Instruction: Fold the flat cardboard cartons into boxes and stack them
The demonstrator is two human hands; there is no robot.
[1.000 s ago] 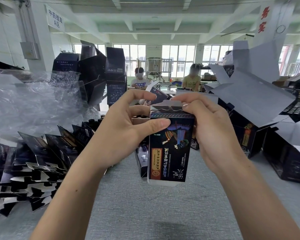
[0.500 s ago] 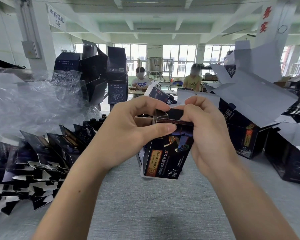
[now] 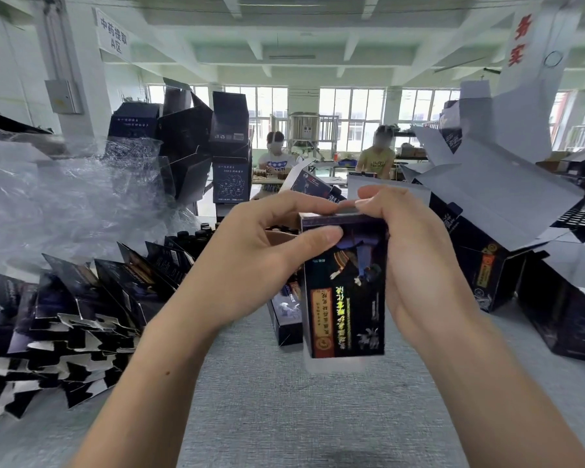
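I hold a dark printed carton (image 3: 345, 298) upright above the grey table (image 3: 284, 410), its printed face toward me. My left hand (image 3: 250, 261) grips its upper left side, thumb across the top front edge. My right hand (image 3: 416, 265) wraps the right side, fingers curled over the top flap. A pile of flat cartons (image 3: 68, 322) lies at the left. A folded carton (image 3: 284, 315) stands just behind the held one.
Crumpled clear plastic wrap (image 3: 54, 211) fills the back left. Stacked dark boxes (image 3: 196, 146) rise behind it. Large open boxes with white flaps (image 3: 493, 211) crowd the right. Small dark bottles (image 3: 196, 236) stand behind the flat pile. Two people sit at a far table.
The carton was tilted half a second ago with its top flap open; now it stands upright with the top pressed down under my fingers.
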